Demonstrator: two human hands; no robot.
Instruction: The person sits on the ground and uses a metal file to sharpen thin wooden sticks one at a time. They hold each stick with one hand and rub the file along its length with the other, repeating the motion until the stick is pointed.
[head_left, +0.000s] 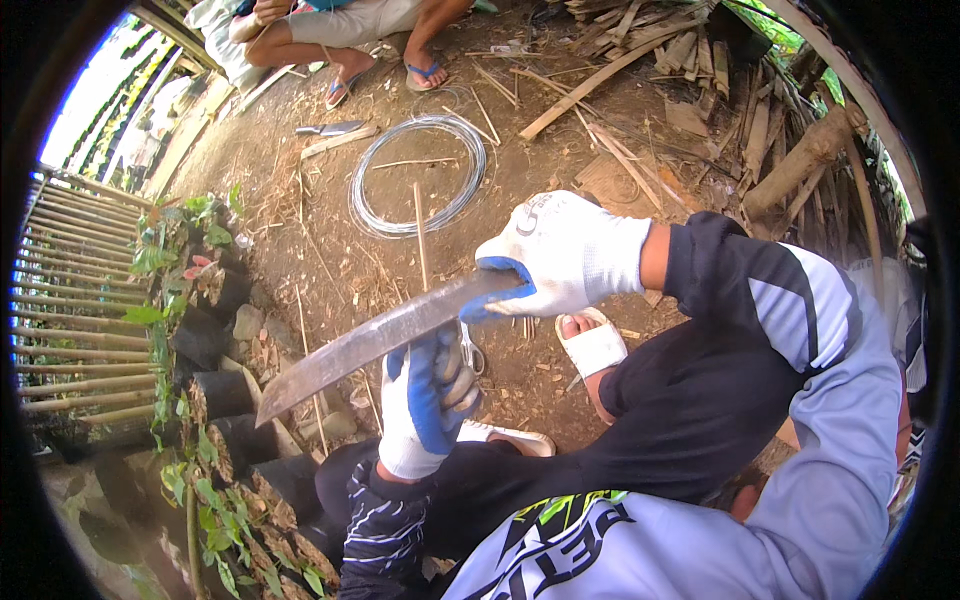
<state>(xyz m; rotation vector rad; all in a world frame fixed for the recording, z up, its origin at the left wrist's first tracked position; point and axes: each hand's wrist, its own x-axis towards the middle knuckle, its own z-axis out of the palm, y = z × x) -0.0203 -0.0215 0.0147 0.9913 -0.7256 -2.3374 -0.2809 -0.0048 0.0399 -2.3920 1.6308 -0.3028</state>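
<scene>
My right hand (562, 251), in a white and blue coated work glove, grips the rear end of a machete; its handle is hidden in the glove. The broad worn blade (382, 330) slants across in front of me, its tip down to the left. Below the blade is my left hand (429, 397), gloved alike, with the fingers curled around a thin bamboo stick (420, 232). The stick stands up past the far side of the blade, which covers its middle. Pale scissors handles (472, 352) show beside my left fingers.
A coil of metal wire (360, 187) lies on the dirt floor, with a knife (330, 128) beyond it. Another person (337, 26) squats at the back. Split wood (600, 75) is heaped back right. Plants (202, 480) and a bamboo fence (82, 322) line the left.
</scene>
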